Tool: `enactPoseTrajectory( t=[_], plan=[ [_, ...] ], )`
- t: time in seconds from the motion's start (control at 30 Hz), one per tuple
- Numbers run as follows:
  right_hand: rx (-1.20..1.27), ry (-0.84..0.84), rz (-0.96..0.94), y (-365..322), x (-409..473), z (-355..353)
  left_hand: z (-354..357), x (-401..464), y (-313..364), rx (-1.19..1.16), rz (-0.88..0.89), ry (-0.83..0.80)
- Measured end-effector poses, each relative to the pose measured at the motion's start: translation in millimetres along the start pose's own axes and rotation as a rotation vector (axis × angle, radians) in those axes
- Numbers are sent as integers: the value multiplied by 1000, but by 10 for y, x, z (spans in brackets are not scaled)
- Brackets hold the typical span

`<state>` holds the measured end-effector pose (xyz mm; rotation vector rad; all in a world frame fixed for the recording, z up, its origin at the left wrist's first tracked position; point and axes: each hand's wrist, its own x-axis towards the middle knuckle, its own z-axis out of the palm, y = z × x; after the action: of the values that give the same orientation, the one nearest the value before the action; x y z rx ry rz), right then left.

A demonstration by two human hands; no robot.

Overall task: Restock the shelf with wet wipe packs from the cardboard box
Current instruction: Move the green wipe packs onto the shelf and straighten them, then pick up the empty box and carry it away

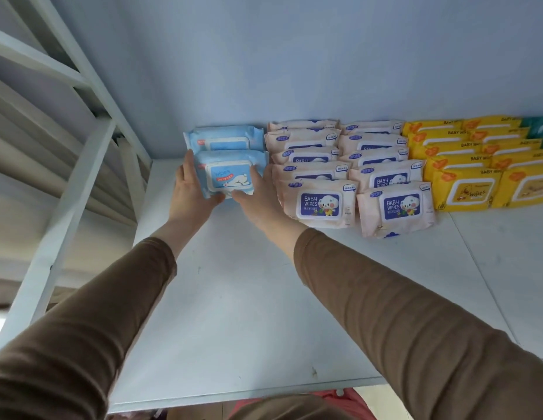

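Observation:
A light blue wet wipe pack point(231, 172) with a white bear on its lid stands tilted at the back left of the white shelf point(234, 298). My left hand point(190, 189) grips its left side and my right hand point(258, 195) grips its lower right side. Right behind it, a second blue pack point(224, 139) leans against the wall. The cardboard box is out of view.
Two rows of peach baby wipe packs point(325, 201) stand just right of my right hand. Farther right stand rows of yellow packs point(467, 189), with teal packs point(540, 128) at the far back. A white shelf upright point(73, 189) rises on the left.

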<state>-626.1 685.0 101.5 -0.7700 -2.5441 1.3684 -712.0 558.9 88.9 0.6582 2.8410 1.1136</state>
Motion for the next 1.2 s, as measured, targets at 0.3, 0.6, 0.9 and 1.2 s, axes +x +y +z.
enactPoseTrajectory(
  t=[0.3, 0.6, 0.9, 1.2],
  plan=[
    [-77, 79, -262, 245, -677, -758, 15, -440, 436, 238, 222, 89],
    [-325, 72, -366, 1200, -1295, -2008, 529, -1205, 1493, 222, 348, -27],
    [-442, 34, -337, 2411, -2080, -3597, 1407, -2313, 2720, 229, 339, -119],
    [-479, 126, -199, 3353, -3107, -4823, 2245, -3208, 3969, 239, 493, -297]
  ],
)
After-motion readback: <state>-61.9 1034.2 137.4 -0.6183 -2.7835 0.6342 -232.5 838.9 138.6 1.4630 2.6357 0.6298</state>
